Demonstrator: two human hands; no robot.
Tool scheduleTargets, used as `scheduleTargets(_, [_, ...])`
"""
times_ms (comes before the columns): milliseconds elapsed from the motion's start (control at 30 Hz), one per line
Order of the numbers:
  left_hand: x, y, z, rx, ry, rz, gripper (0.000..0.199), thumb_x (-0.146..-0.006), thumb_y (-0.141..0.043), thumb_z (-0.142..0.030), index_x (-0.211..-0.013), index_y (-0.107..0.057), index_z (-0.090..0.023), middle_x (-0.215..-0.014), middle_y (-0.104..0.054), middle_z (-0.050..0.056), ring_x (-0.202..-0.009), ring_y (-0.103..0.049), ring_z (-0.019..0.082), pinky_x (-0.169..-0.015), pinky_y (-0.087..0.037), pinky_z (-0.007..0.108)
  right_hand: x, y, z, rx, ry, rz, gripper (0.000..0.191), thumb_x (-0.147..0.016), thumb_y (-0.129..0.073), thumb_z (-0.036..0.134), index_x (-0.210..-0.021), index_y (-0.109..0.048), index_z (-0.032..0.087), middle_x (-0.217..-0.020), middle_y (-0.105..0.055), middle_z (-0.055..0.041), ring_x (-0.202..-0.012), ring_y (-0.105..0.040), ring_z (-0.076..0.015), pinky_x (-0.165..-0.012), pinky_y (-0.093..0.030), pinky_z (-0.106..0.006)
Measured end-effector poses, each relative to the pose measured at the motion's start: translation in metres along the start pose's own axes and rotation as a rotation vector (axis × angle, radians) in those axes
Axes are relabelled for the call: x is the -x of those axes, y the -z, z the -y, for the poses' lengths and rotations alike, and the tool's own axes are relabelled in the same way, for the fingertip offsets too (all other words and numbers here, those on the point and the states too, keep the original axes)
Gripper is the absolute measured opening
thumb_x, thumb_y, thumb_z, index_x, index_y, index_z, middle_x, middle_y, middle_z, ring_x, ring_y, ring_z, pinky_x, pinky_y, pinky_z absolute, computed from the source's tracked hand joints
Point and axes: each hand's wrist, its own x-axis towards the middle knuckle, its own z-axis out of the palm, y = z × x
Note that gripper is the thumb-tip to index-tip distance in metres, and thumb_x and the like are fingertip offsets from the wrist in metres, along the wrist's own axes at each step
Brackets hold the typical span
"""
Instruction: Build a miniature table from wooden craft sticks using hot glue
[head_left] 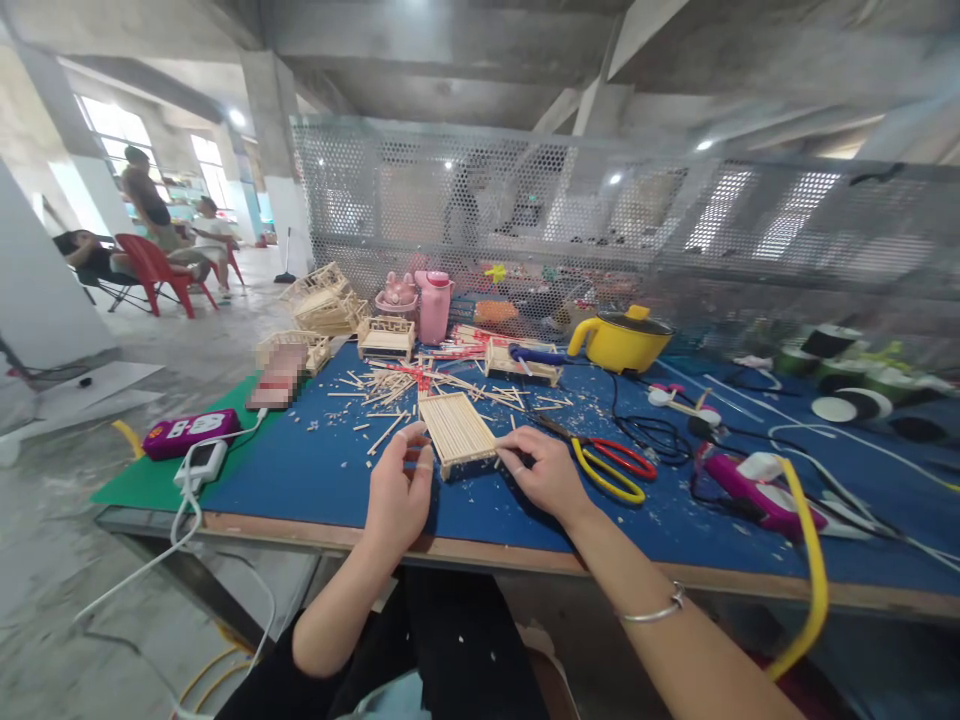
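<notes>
Fingers (516,442) at wooden frame (461,430); purple block (190,435), markings (218,421) illegible

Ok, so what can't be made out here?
All in head view:
Underside of the pale slatted wooden frame: hidden by its top.
Inside of the round yellow pot: covered by its dark lid.
Details of the flat pink phone: pixelated.
Dim figure behind the grey perforated metal panel: blurred by mesh.

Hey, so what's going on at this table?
A person has both hands at a small slatted wooden piece on the blue tabletop. The left hand is at its left side, the right hand's fingers at its right corner. Loose sticks lie scattered behind; a yellow pot stands farther back.
</notes>
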Motion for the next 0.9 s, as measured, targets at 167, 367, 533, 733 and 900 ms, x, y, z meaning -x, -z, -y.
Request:
scheduleTargets(167, [0.001,0.004,0.003,-0.016,0.031,-0.056,0.031,-0.085,-0.052,-0.033,-0.111,-0.057,-0.016,-0.090,-0.062,0.007,-0.077,-0.059,0.015,-0.063,-0.049,0.025,0.004,-0.001,-0.004,-0.004,0.019,-0.016,0.019,-0.082,-0.053,0.015,-0.088,-0.070,0.021,-0.082,-0.068,-0.0048,-0.078,-0.063,-0.0179,-0.074,-0.049,-0.031])
scheduleTargets(367, [-0.001,0.006,-0.006,-0.231,-0.109,0.063,0.028,-0.086,-0.052,-0.038,-0.102,-0.065,-0.018,-0.085,-0.060,0.005,-0.072,-0.058,0.015,-0.063,-0.049,0.025,0.006,0.000,-0.006,0.010,0.006,-0.007,0.031,-0.075,-0.049,0.007,-0.093,-0.070,0.021,-0.083,-0.065,-0.0046,-0.079,-0.060,-0.0182,-0.077,-0.048,-0.032])
scheduleTargets(533, [-0.002,0.004,-0.007,-0.402,-0.149,0.146,0.026,-0.083,-0.058,-0.037,-0.099,-0.069,-0.019,-0.093,-0.064,0.006,-0.073,-0.061,0.016,-0.071,-0.050,0.029,0.005,0.001,-0.002,0.050,-0.043,-0.012,0.034,-0.070,-0.055,0.008,-0.098,-0.068,0.021,-0.080,-0.061,-0.0030,-0.077,-0.058,-0.0182,-0.074,-0.048,-0.031])
scheduleTargets(733, [-0.002,0.003,-0.001,-0.373,-0.141,0.168,0.020,-0.085,-0.056,-0.032,-0.091,-0.070,-0.020,-0.090,-0.069,0.004,-0.079,-0.064,0.017,-0.074,-0.050,0.028,0.005,-0.001,-0.002,0.061,-0.005,-0.012,0.015,-0.081,-0.055,0.016,-0.082,-0.070,0.021,-0.082,-0.067,-0.0045,-0.080,-0.061,-0.0181,-0.077,-0.047,-0.032])
scheduleTargets(900, [-0.002,0.002,-0.003,-0.346,-0.153,0.165,0.018,-0.084,-0.056,-0.030,-0.088,-0.071,-0.021,-0.089,-0.072,0.004,-0.082,-0.065,0.018,-0.075,-0.051,0.029,0.005,-0.001,-0.001,0.028,-0.003,0.000,0.014,-0.079,-0.056,0.013,-0.078,-0.068,0.020,-0.079,-0.067,-0.0042,-0.077,-0.062,-0.0175,-0.075,-0.048,-0.031])
